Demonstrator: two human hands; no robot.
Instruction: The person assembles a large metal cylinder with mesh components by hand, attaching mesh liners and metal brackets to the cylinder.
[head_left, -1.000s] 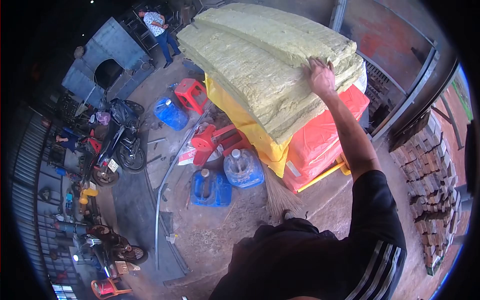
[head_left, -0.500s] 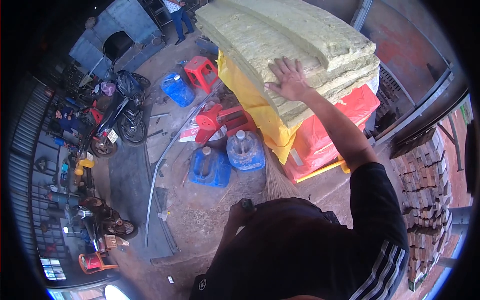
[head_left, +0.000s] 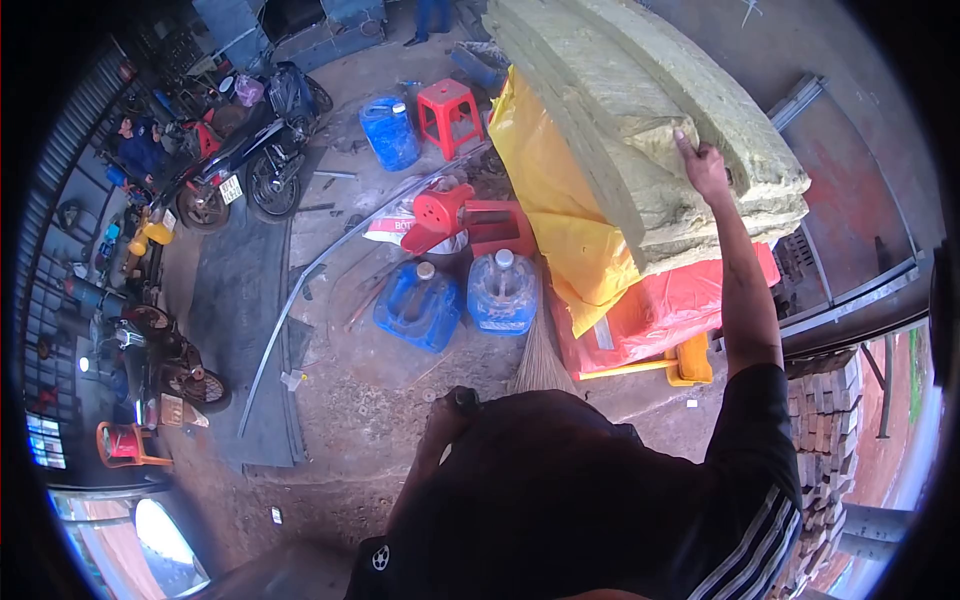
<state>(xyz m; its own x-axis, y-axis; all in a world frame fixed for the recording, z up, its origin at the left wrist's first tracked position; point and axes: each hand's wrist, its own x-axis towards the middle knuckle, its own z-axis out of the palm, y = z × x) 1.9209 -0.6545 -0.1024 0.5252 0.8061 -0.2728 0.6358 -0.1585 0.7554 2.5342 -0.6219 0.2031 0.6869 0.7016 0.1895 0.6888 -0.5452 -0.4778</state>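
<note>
Thick yellowish mineral wool slabs [head_left: 610,120] lie stacked at the upper right, over a yellow plastic sheet [head_left: 555,190] and a red wrapped bundle [head_left: 660,310]. My right hand [head_left: 706,172] is closed on the upper layer of the wool, thumb up, beside a raised, torn-looking flap. Down by my body, my left hand [head_left: 446,418] is closed around a small dark object whose kind I cannot make out. A straw broom [head_left: 540,360] stands just in front of me, partly hidden by my shirt.
Two blue jugs [head_left: 418,305] stand ahead, with a tipped red stool [head_left: 445,215] behind them. Farther off are another blue jug [head_left: 390,135] and an upright red stool [head_left: 447,110]. Motorcycles [head_left: 265,160] stand left; stacked bricks [head_left: 825,430] rise at right. A long metal strip [head_left: 300,290] crosses the floor.
My right hand has gone from lying flat on the wool to closing on its upper layer, farther right. The view has shifted; my left hand stays closed near my body.
</note>
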